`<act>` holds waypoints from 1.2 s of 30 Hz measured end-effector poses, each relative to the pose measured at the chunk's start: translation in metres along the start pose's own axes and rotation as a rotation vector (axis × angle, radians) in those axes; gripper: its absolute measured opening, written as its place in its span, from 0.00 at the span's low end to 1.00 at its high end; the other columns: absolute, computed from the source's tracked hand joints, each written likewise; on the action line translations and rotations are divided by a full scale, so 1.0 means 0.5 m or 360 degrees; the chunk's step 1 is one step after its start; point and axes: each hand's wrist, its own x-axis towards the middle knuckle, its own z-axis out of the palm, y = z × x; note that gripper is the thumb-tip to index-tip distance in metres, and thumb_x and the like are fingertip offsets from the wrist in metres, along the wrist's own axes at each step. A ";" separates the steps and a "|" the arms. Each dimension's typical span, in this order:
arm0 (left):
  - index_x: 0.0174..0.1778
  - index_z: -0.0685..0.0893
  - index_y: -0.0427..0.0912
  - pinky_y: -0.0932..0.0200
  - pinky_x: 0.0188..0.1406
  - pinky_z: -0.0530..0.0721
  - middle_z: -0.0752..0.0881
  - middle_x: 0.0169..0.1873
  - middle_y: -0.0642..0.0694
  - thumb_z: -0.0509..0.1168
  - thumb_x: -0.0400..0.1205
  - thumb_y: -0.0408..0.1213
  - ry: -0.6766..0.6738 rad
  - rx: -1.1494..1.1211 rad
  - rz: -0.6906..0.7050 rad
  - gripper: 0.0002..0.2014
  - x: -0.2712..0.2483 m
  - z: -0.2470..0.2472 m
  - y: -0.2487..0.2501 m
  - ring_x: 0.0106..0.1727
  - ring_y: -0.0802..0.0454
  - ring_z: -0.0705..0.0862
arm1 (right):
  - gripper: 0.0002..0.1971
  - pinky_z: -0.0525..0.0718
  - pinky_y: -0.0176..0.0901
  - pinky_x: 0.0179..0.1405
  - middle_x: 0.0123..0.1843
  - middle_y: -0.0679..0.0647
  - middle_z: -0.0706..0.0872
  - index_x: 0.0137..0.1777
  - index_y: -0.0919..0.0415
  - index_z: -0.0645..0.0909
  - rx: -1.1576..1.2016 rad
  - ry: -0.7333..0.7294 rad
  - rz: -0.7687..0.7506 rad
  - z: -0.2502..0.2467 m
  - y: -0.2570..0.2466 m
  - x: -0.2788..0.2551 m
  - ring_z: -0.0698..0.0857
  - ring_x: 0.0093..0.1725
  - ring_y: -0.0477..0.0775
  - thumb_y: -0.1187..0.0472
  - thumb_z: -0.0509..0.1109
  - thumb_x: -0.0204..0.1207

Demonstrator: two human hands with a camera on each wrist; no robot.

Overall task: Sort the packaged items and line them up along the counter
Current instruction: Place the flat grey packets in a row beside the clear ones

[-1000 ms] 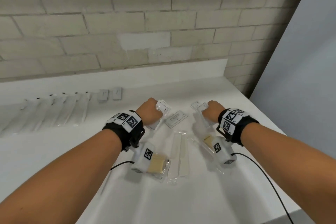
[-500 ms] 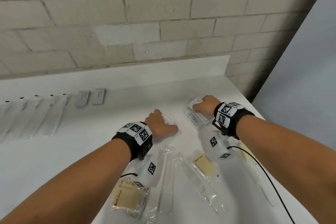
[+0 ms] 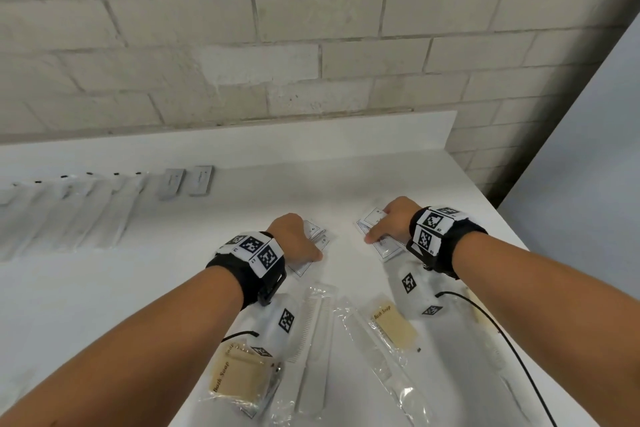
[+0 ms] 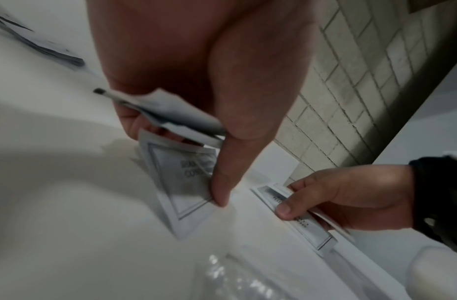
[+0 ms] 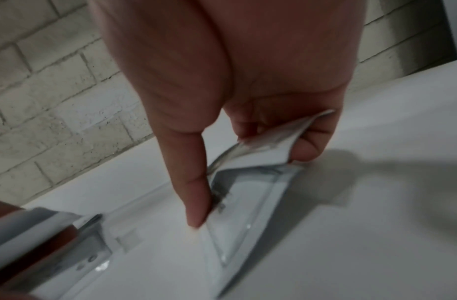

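Note:
Flat white sachets are what both hands hold on the white counter [image 3: 173, 288]. My left hand [image 3: 306, 248] grips one sachet [image 4: 171, 115] in its curled fingers, and its thumb presses the corner of a second sachet [image 4: 181, 188] lying flat. My right hand [image 3: 379, 230] likewise curls its fingers round a bent sachet [image 5: 268, 140], with its thumb on another sachet [image 5: 248, 203] on the counter. The two hands work side by side, a short gap apart. A sorted row of clear long packets [image 3: 76, 211] and two grey-white sachets [image 3: 187, 182] runs along the back left.
Near me lie two bath soap packets [image 3: 239, 374] [image 3: 394, 324], a packed comb [image 3: 311, 322] and a long clear packet [image 3: 384, 367]. A brick wall [image 3: 311, 45] backs the counter. The counter's right edge [image 3: 512, 229] meets a grey panel.
Both hands, each holding a sachet, came down onto further sachets lying on the counter; the left moved right onto the one between the hands. The head view tilted down.

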 end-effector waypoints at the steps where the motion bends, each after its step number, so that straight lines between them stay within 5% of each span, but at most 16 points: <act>1: 0.52 0.81 0.39 0.58 0.46 0.79 0.80 0.47 0.46 0.74 0.73 0.42 0.0006 0.0008 0.0003 0.16 -0.002 0.001 -0.002 0.49 0.48 0.81 | 0.22 0.83 0.44 0.45 0.44 0.59 0.86 0.48 0.67 0.83 -0.0016 0.0000 -0.0032 0.002 -0.003 -0.003 0.86 0.46 0.60 0.58 0.86 0.58; 5: 0.32 0.73 0.42 0.65 0.24 0.72 0.76 0.31 0.49 0.71 0.75 0.40 0.0027 -0.0138 -0.0044 0.13 -0.006 -0.006 -0.012 0.32 0.52 0.76 | 0.15 0.81 0.41 0.42 0.43 0.56 0.86 0.43 0.61 0.79 0.0070 0.0025 -0.0237 0.007 -0.008 -0.013 0.85 0.43 0.55 0.58 0.82 0.65; 7: 0.30 0.74 0.40 0.67 0.16 0.67 0.77 0.26 0.45 0.69 0.74 0.37 0.0002 -0.0282 -0.0086 0.11 -0.007 -0.014 -0.017 0.22 0.52 0.74 | 0.14 0.78 0.38 0.33 0.36 0.50 0.84 0.36 0.55 0.76 0.0181 -0.0022 -0.0361 0.009 -0.011 -0.018 0.83 0.35 0.47 0.58 0.82 0.67; 9: 0.29 0.75 0.39 0.70 0.13 0.66 0.77 0.22 0.45 0.69 0.74 0.34 -0.0022 -0.0411 -0.0109 0.10 -0.013 -0.020 -0.024 0.17 0.53 0.73 | 0.17 0.77 0.39 0.35 0.34 0.49 0.82 0.34 0.52 0.73 0.0225 -0.0050 -0.0434 0.014 -0.018 -0.014 0.81 0.33 0.47 0.51 0.82 0.65; 14: 0.27 0.76 0.40 0.63 0.21 0.70 0.78 0.23 0.43 0.69 0.74 0.33 -0.0076 -0.0616 -0.0047 0.12 -0.026 -0.020 -0.049 0.20 0.48 0.74 | 0.24 0.70 0.37 0.29 0.29 0.49 0.74 0.32 0.54 0.67 0.0264 -0.0113 -0.0355 0.036 -0.056 -0.036 0.74 0.27 0.48 0.35 0.66 0.73; 17: 0.27 0.75 0.41 0.62 0.23 0.70 0.79 0.24 0.45 0.68 0.76 0.32 -0.0072 -0.0704 -0.0042 0.12 -0.036 -0.024 -0.057 0.23 0.49 0.74 | 0.19 0.67 0.42 0.33 0.30 0.54 0.68 0.34 0.58 0.65 0.0369 -0.0207 -0.0282 0.051 -0.076 -0.059 0.67 0.27 0.52 0.44 0.53 0.79; 20: 0.26 0.72 0.42 0.62 0.24 0.68 0.76 0.23 0.48 0.67 0.76 0.30 -0.0065 -0.0778 -0.0012 0.14 -0.047 -0.030 -0.060 0.23 0.51 0.72 | 0.16 0.60 0.43 0.29 0.28 0.52 0.62 0.29 0.56 0.59 0.0273 -0.0154 -0.0323 0.066 -0.090 -0.068 0.61 0.27 0.51 0.57 0.56 0.78; 26: 0.26 0.72 0.43 0.58 0.30 0.67 0.74 0.25 0.47 0.65 0.76 0.29 -0.0048 -0.0931 0.0085 0.14 -0.064 -0.044 -0.057 0.27 0.51 0.70 | 0.13 0.65 0.35 0.21 0.28 0.55 0.68 0.31 0.58 0.68 0.0325 -0.0217 -0.0457 0.075 -0.126 -0.090 0.66 0.25 0.52 0.56 0.60 0.76; 30: 0.35 0.74 0.41 0.58 0.33 0.67 0.72 0.30 0.44 0.58 0.80 0.28 -0.0064 -0.0982 0.0131 0.08 -0.074 -0.048 -0.050 0.32 0.49 0.69 | 0.08 0.71 0.47 0.41 0.40 0.62 0.77 0.42 0.63 0.75 0.0403 -0.0268 -0.0583 0.065 -0.150 -0.107 0.76 0.40 0.57 0.58 0.66 0.75; 36: 0.44 0.78 0.38 0.63 0.28 0.69 0.72 0.29 0.46 0.64 0.77 0.36 -0.0230 -0.1027 0.0320 0.05 -0.101 -0.042 -0.013 0.30 0.52 0.69 | 0.03 0.77 0.48 0.45 0.39 0.57 0.81 0.45 0.63 0.78 0.0527 -0.0227 -0.0559 0.036 -0.145 -0.124 0.81 0.43 0.59 0.64 0.68 0.76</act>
